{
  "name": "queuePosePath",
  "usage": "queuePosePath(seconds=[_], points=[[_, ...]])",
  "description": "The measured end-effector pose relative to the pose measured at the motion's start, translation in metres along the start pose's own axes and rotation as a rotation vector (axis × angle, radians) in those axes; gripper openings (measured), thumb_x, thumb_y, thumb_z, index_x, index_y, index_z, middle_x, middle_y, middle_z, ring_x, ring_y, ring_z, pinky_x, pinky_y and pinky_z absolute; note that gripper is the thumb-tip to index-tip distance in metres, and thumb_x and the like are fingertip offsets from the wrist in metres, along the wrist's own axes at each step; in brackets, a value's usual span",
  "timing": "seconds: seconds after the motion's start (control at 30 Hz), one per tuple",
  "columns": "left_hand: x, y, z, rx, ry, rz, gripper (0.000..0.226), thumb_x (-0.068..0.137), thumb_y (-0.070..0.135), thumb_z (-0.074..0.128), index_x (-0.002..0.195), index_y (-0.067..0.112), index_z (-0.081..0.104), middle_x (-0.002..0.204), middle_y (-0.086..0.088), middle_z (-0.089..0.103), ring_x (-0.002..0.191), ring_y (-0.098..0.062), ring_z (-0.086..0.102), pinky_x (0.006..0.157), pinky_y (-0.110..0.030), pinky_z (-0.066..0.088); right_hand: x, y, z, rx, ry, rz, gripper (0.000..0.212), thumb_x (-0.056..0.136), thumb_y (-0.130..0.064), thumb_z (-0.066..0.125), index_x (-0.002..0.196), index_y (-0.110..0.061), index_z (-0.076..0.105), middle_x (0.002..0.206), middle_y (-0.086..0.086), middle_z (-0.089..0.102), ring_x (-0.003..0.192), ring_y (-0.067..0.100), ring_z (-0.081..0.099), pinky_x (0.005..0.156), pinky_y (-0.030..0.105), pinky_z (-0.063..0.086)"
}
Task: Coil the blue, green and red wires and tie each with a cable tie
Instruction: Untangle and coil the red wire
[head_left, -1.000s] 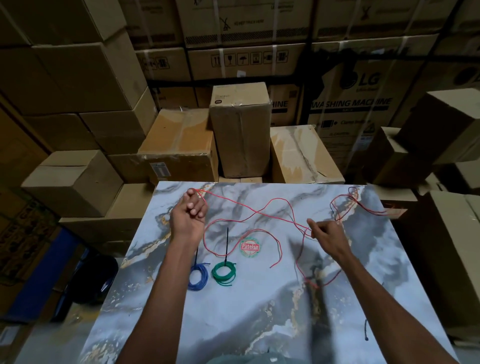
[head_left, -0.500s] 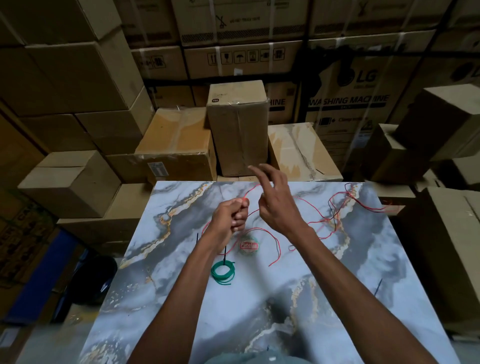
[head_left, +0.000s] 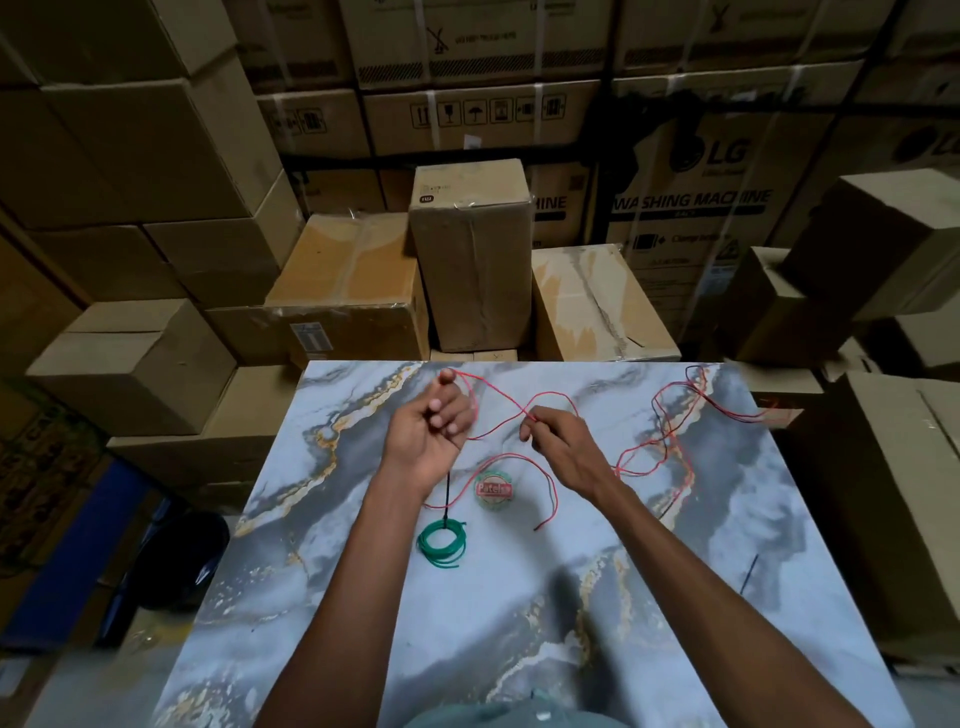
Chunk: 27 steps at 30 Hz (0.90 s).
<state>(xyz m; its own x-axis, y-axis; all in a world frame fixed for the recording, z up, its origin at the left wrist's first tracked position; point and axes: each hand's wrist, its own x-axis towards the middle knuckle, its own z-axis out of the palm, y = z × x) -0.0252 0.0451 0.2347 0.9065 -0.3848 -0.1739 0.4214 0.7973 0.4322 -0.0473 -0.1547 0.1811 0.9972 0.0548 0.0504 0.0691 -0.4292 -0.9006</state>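
Note:
A long red wire (head_left: 652, 452) lies in loose loops across the far half of the marble table (head_left: 519, 597). My left hand (head_left: 431, 426) is raised, fingers curled, with the red wire running over its fingertips. To its right, my right hand (head_left: 553, 441) pinches the same wire. The green wire (head_left: 441, 541) is a finished coil near my left forearm, with a black cable tie (head_left: 447, 493) sticking up from it. The blue coil is hidden behind my left arm.
A small round tape roll (head_left: 493, 489) with a red label lies between my hands. A loose black cable tie (head_left: 748, 574) rests near the table's right edge. Stacked cardboard boxes (head_left: 472, 254) crowd the table's far side and both flanks.
My right hand has dropped from a raised, open-fingered pose and now pinches the red wire. My left hand has lifted slightly with the wire over its fingers.

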Motion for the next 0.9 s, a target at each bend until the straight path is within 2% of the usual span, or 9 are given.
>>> queuePosePath(seconds=[0.13, 0.23, 0.3, 0.37, 0.43, 0.5, 0.63, 0.77, 0.9], points=[[0.012, 0.02, -0.01, -0.042, 0.197, 0.218, 0.028, 0.107, 0.014, 0.028, 0.099, 0.007, 0.054, 0.057, 0.004, 0.046, 0.044, -0.006, 0.039, 0.045, -0.018, 0.035, -0.02, 0.01, 0.0, 0.081, 0.095, 0.008, 0.02, 0.103, -0.015, 0.058, 0.096, -0.015, 0.076, 0.068, -0.017, 0.065, 0.062, 0.002, 0.053, 0.062, 0.018, 0.041], [0.017, 0.024, -0.015, 0.003, 0.311, 0.337, 0.032, 0.109, 0.018, 0.028, 0.111, 0.003, 0.056, 0.066, 0.0, 0.052, 0.052, -0.008, 0.047, 0.052, -0.02, 0.042, -0.03, 0.006, 0.005, 0.11, 0.146, 0.001, 0.02, 0.103, -0.016, 0.061, 0.113, -0.014, 0.078, 0.07, -0.009, 0.068, 0.062, 0.001, 0.057, 0.062, 0.012, 0.042], [0.019, 0.024, -0.016, 0.052, 0.383, 0.416, 0.036, 0.109, 0.019, 0.03, 0.124, -0.001, 0.054, 0.077, -0.004, 0.055, 0.061, -0.01, 0.052, 0.058, -0.021, 0.048, -0.033, 0.002, 0.006, 0.093, 0.146, -0.013, 0.019, 0.1, -0.016, 0.066, 0.112, -0.019, 0.08, 0.076, -0.006, 0.074, 0.062, 0.002, 0.06, 0.059, 0.012, 0.041], [0.021, 0.021, -0.017, 0.128, 0.418, 0.473, 0.038, 0.109, 0.017, 0.031, 0.133, -0.005, 0.051, 0.086, -0.008, 0.061, 0.068, -0.012, 0.061, 0.065, -0.023, 0.054, -0.035, -0.002, 0.004, 0.042, 0.114, -0.021, 0.016, 0.096, -0.017, 0.07, 0.106, -0.023, 0.082, 0.076, -0.014, 0.075, 0.056, 0.003, 0.056, 0.056, 0.014, 0.04], [0.022, 0.018, -0.017, 0.235, 0.407, 0.516, 0.037, 0.109, 0.014, 0.032, 0.135, -0.007, 0.048, 0.092, -0.013, 0.066, 0.072, -0.014, 0.069, 0.07, -0.026, 0.058, -0.036, -0.011, 0.001, -0.038, 0.044, -0.034, 0.014, 0.092, -0.015, 0.073, 0.1, -0.022, 0.083, 0.068, -0.027, 0.069, 0.05, 0.005, 0.049, 0.055, 0.013, 0.039], [0.023, 0.014, -0.019, 0.368, 0.388, 0.549, 0.037, 0.108, 0.014, 0.034, 0.134, -0.008, 0.047, 0.097, -0.017, 0.068, 0.079, -0.019, 0.072, 0.073, -0.027, 0.058, -0.037, -0.024, -0.001, -0.087, -0.016, -0.078, 0.013, 0.089, -0.012, 0.073, 0.096, -0.018, 0.083, 0.062, -0.031, 0.065, 0.049, 0.005, 0.047, 0.055, 0.01, 0.036], [0.018, 0.0, -0.022, 0.805, 0.333, 0.585, 0.033, 0.109, 0.025, 0.036, 0.124, 0.005, 0.058, 0.096, -0.011, 0.074, 0.087, -0.022, 0.073, 0.077, -0.028, 0.058, -0.032, -0.056, -0.009, -0.096, 0.002, -0.227, 0.01, 0.09, -0.015, 0.073, 0.093, -0.017, 0.082, 0.077, -0.016, 0.073, 0.056, 0.007, 0.054, 0.056, 0.017, 0.043], [0.007, -0.013, -0.016, 1.117, 0.171, 0.514, 0.032, 0.109, 0.019, 0.037, 0.118, 0.001, 0.062, 0.084, -0.011, 0.075, 0.074, -0.023, 0.072, 0.07, -0.031, 0.058, -0.015, -0.081, -0.023, -0.218, 0.047, -0.374, 0.011, 0.095, -0.023, 0.07, 0.097, -0.02, 0.08, 0.078, -0.015, 0.066, 0.061, 0.01, 0.055, 0.058, 0.022, 0.042], [-0.005, -0.02, -0.01, 1.236, 0.001, 0.416, 0.032, 0.108, 0.019, 0.039, 0.112, 0.005, 0.067, 0.072, -0.014, 0.07, 0.055, -0.022, 0.057, 0.057, -0.027, 0.048, 0.004, -0.091, -0.041, -0.288, 0.145, -0.454, 0.013, 0.096, -0.025, 0.071, 0.101, -0.017, 0.08, 0.086, -0.01, 0.072, 0.061, 0.009, 0.053, 0.057, 0.021, 0.042]])
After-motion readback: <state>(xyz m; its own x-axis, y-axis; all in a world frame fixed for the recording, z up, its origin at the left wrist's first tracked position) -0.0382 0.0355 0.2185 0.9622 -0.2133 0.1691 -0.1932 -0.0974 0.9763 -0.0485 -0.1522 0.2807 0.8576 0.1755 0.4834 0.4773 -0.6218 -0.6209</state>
